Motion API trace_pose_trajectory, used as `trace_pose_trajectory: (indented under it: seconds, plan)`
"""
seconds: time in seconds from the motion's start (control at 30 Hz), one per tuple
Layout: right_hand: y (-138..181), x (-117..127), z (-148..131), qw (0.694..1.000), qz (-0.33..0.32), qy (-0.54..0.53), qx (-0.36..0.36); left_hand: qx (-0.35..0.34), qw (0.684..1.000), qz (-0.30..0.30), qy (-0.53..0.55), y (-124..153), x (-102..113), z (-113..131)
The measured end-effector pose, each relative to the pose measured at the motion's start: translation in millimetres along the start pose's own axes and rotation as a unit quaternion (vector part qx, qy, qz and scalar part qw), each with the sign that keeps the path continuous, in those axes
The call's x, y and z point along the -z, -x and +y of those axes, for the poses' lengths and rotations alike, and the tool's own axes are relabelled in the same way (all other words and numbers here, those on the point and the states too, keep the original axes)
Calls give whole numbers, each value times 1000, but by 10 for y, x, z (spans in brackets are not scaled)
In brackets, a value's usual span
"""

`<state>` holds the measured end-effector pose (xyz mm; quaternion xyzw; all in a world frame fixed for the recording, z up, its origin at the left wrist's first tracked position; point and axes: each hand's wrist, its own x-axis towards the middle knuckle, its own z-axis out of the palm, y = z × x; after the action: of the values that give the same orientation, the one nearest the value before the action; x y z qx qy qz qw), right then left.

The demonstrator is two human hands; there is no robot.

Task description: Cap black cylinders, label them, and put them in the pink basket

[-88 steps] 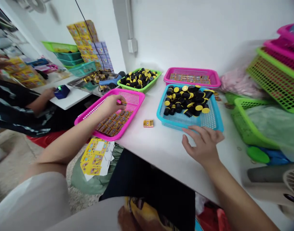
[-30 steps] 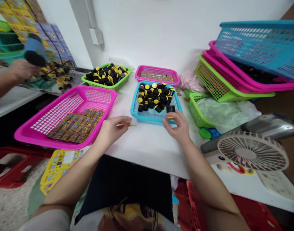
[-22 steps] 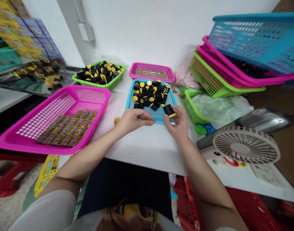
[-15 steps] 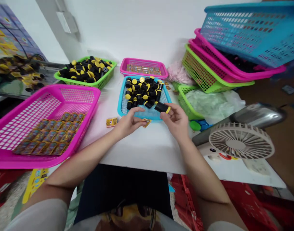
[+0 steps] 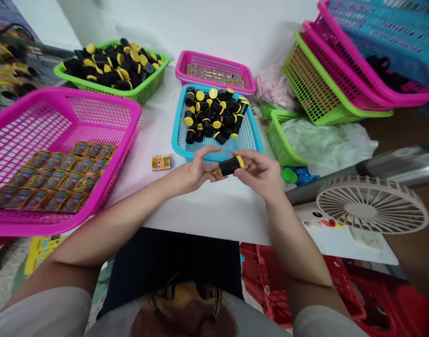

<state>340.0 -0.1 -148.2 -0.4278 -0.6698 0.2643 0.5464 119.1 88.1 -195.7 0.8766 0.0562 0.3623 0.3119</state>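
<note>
Between my hands is a black cylinder with a yellow end [image 5: 230, 165], lying nearly level. My right hand [image 5: 260, 171] pinches it by its yellow end. In my left hand [image 5: 196, 172] a small gold printed wrapper [image 5: 218, 174] is held at the fingertips, right against the cylinder's other end. Whether the cylinder's end is inside the wrapper I cannot tell. Just beyond my hands stands a blue basket [image 5: 179, 149] with many similar black and yellow cylinders [image 5: 214, 112]. A second gold wrapper [image 5: 161, 163] lies on the white table, left of my left hand.
At the left, a pink basket [image 5: 133, 117] holds rows of gold packets [image 5: 60, 175]. Behind it a green basket [image 5: 151, 86] is heaped with cylinders. Another pink basket [image 5: 247, 84] stands at the back. Stacked baskets [image 5: 313, 79], a metal tube [image 5: 386, 166] and a fan [image 5: 369, 206] are at the right.
My right hand has brought the cylinder down and left, up against the wrapper in my left hand. The camera's view has tilted down slightly.
</note>
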Motion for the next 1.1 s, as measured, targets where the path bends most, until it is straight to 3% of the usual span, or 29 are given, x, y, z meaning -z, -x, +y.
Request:
trace_pose_trajectory:
  seconds: [0.27, 0.43, 0.6, 0.87, 1.1]
  plan:
    - [17, 85, 68, 999, -17, -22, -18, 130, 980, 19, 147, -89, 46, 110]
    - [3, 79, 48, 998, -39, 11, -37, 136, 975, 34, 170, -95, 62, 159]
    - [-17, 69, 50, 998, -55, 36, 8, 172, 969, 51, 172, -101, 60, 182]
    - [-20, 38, 59, 997, -51, 50, 29, 221, 932, 74, 277, -142, 54, 283]
    - [6, -19, 86, 997, -78, -3, 9, 180, 946, 117, 242, -141, 35, 326]
